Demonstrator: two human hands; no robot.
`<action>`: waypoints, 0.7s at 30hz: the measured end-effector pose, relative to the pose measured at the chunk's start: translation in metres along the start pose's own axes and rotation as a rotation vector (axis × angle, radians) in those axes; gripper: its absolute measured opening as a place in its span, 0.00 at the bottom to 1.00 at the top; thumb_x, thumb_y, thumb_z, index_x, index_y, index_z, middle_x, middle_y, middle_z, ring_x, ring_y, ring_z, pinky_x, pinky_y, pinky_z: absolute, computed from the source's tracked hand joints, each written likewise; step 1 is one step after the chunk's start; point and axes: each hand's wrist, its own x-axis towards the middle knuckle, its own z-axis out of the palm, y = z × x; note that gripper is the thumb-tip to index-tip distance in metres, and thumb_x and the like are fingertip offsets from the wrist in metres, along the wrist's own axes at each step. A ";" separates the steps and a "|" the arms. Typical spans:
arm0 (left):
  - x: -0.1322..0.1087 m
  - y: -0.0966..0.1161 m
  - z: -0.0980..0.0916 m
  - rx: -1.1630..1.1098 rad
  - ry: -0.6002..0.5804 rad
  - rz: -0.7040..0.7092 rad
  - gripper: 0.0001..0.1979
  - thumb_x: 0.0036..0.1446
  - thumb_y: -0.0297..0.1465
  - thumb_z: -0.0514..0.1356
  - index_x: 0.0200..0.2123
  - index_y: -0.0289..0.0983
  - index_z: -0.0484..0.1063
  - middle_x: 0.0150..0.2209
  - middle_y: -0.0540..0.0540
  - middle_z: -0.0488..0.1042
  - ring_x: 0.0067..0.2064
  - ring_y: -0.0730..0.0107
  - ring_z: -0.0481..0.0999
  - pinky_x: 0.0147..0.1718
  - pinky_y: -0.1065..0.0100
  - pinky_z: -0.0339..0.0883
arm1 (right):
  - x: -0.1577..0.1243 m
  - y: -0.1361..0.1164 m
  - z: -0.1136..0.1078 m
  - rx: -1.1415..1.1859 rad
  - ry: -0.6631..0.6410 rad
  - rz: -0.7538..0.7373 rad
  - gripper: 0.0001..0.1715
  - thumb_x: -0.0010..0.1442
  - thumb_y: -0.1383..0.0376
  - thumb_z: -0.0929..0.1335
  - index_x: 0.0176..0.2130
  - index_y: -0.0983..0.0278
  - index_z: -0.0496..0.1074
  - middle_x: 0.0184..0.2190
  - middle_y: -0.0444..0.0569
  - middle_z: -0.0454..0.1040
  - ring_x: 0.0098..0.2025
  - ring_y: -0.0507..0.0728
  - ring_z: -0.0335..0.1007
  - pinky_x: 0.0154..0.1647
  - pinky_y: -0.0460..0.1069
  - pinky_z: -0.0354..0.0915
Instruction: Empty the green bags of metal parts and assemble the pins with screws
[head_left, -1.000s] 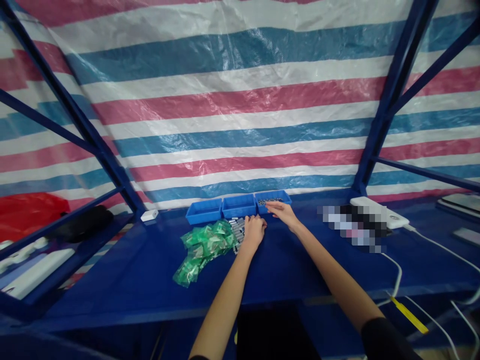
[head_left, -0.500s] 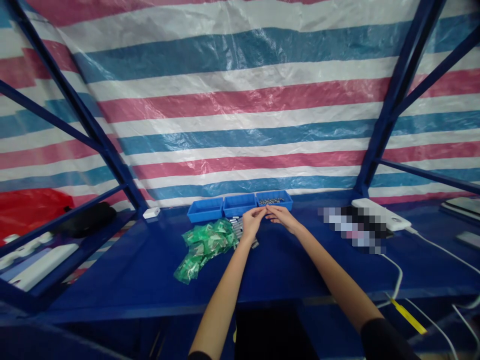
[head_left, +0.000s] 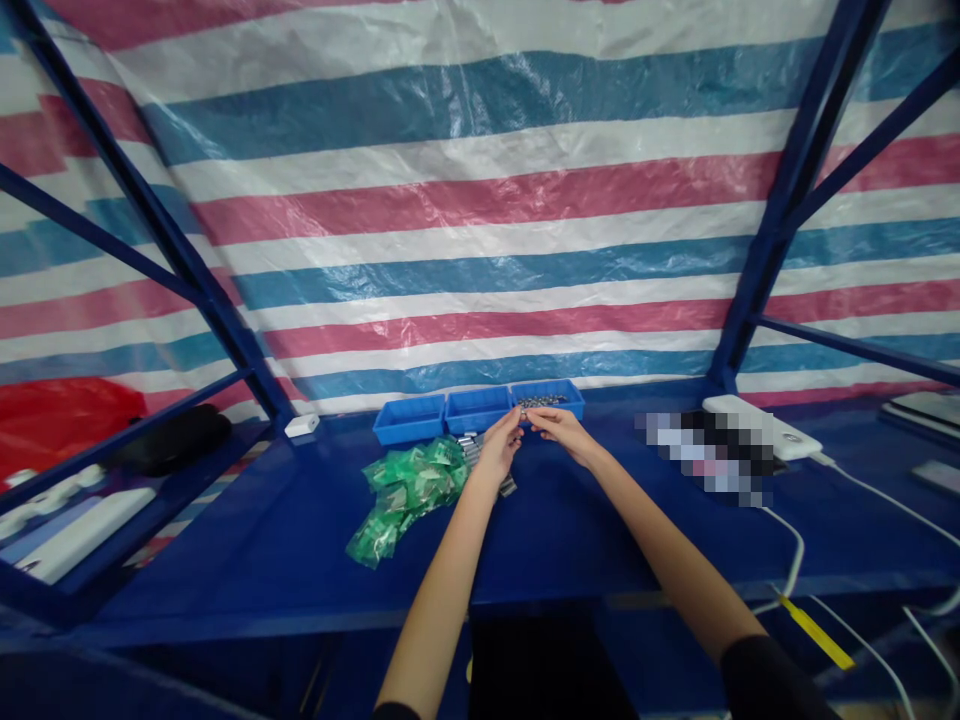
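Observation:
My left hand (head_left: 501, 445) and my right hand (head_left: 561, 430) meet fingertip to fingertip in front of the blue bins. Between the pinched fingers is a small shiny metal piece (head_left: 523, 413), too small to name. Just beyond is the right blue bin (head_left: 576, 400), holding many small metal parts (head_left: 546, 401). Silver metal cylinders (head_left: 470, 448) lie on the table beside my left hand, partly hidden by it. A heap of green plastic packets (head_left: 416, 485) lies left of them.
The middle bin (head_left: 478, 408) and left bin (head_left: 410, 420) stand in the same row. A white box (head_left: 302, 426) sits at the back left of the blue table (head_left: 300, 540). On the right are a white device (head_left: 765, 425) and a white cable (head_left: 799, 550). Blue posts flank both sides.
My left hand has turned slightly and shifted a little left. A small metal piece now shows between the fingertips. My right hand has barely moved.

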 end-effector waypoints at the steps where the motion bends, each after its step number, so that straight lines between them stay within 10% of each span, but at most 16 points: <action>1: -0.001 0.000 0.000 0.002 -0.003 0.000 0.22 0.35 0.43 0.68 0.35 0.38 0.76 0.34 0.45 0.76 0.25 0.81 0.68 0.25 0.76 0.56 | 0.000 0.000 0.000 0.000 0.010 -0.005 0.21 0.44 0.55 0.71 0.38 0.61 0.76 0.36 0.48 0.77 0.33 0.51 0.70 0.30 0.44 0.61; 21: -0.002 -0.002 0.001 0.388 0.061 0.194 0.24 0.47 0.47 0.59 0.38 0.33 0.76 0.34 0.42 0.77 0.26 0.76 0.71 0.22 0.74 0.58 | 0.005 0.004 0.003 -0.004 0.096 -0.051 0.19 0.43 0.54 0.71 0.34 0.63 0.77 0.30 0.47 0.76 0.28 0.50 0.68 0.27 0.44 0.62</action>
